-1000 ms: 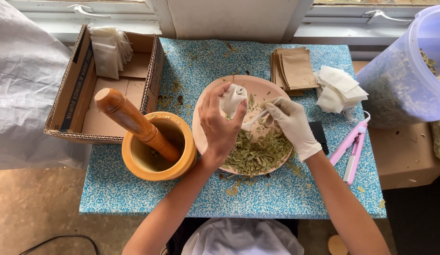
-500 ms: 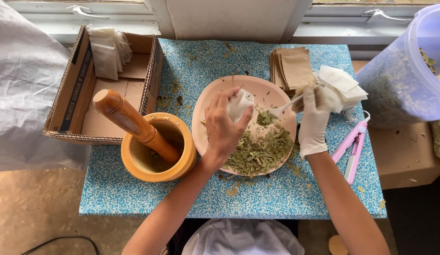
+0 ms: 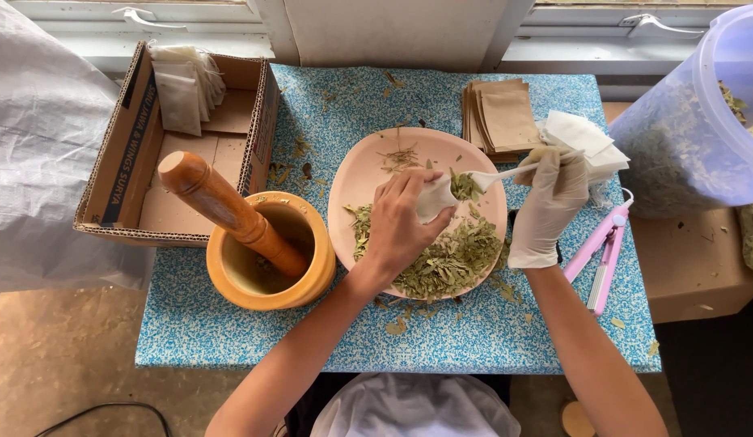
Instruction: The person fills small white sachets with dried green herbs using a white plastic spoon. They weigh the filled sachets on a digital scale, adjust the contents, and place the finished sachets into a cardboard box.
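My bare left hand [image 3: 398,226] holds a small white paper bag [image 3: 435,197] over the pink plate [image 3: 368,166], which carries a heap of dried green leaves [image 3: 445,259]. My right hand [image 3: 548,206], in a white glove, grips a white plastic spoon [image 3: 506,173] by its handle. The spoon's bowl, loaded with dried leaves, sits at the mouth of the bag. Both hands hover above the plate's middle.
An orange mortar [image 3: 267,255] with a wooden pestle [image 3: 223,206] stands left of the plate. A cardboard box [image 3: 142,154] holds white bags. Brown envelopes [image 3: 502,117], white bags [image 3: 587,142], a pink tool [image 3: 607,251] and a large clear tub [image 3: 700,121] lie to the right.
My right hand swung out to the right and came back with the spoon loaded, tip now at the bag. My left hand shifted slightly, keeping the bag over the plate.
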